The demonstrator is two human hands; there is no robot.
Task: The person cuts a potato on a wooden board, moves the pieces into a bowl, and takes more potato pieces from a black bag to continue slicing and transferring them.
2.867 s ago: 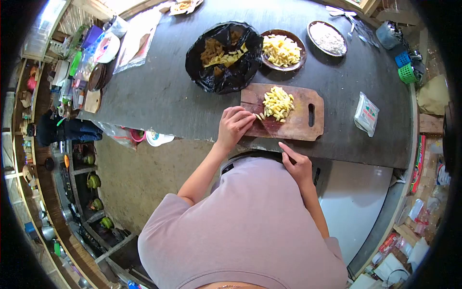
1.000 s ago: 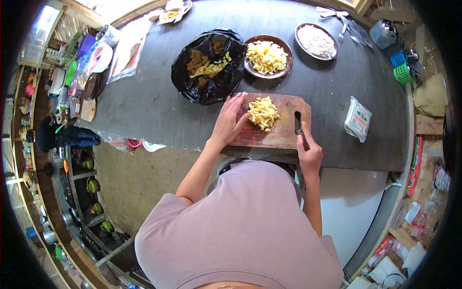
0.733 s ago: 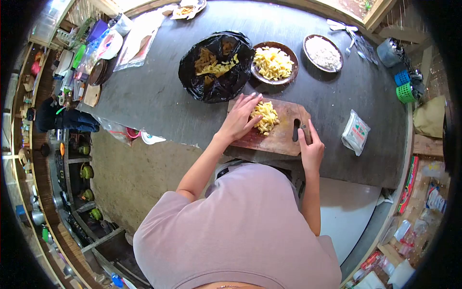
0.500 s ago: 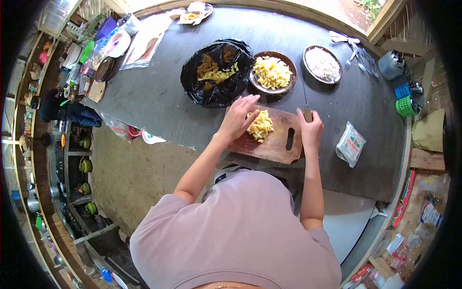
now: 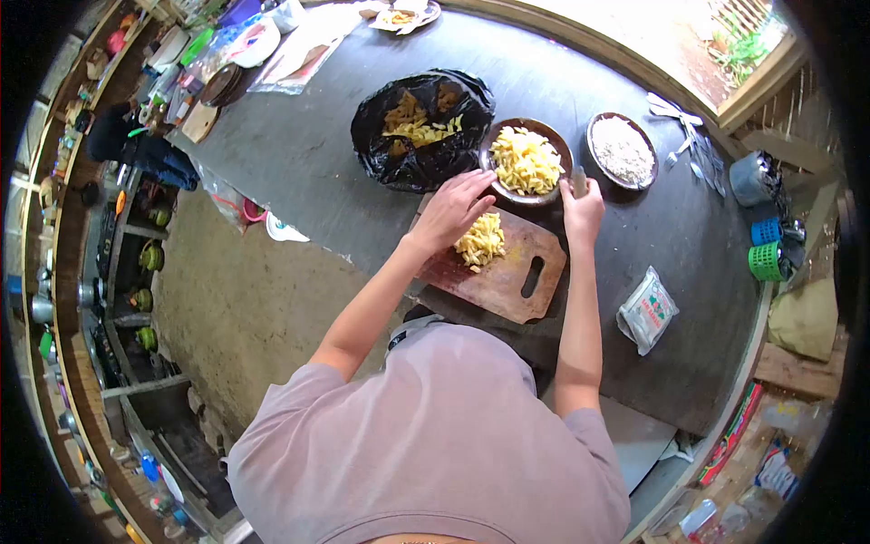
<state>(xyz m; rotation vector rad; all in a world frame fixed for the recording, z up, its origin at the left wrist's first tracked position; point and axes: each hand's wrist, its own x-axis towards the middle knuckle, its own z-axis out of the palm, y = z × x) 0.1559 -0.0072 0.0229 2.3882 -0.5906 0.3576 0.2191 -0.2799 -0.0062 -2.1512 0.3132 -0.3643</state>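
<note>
My left hand has its fingers spread over the far left part of the wooden cutting board, beside a pile of pale yellow pieces. My right hand is closed round the handle of a knife, at the board's far right corner; the blade is hard to make out. Beyond the board stands a brown bowl filled with yellow pieces. A black plastic bag lies open to its left, with more pieces inside. To the right is a bowl of white grated food.
A white and green packet lies on the dark table at right. Forks and spoons rest at the far right. Another person stands at far left. Green and blue baskets sit past the right edge.
The view has turned and shifted a little. My right hand has moved with the knife toward the bowl of yellow pieces. My left hand stays at the pile, its fingers still spread.
</note>
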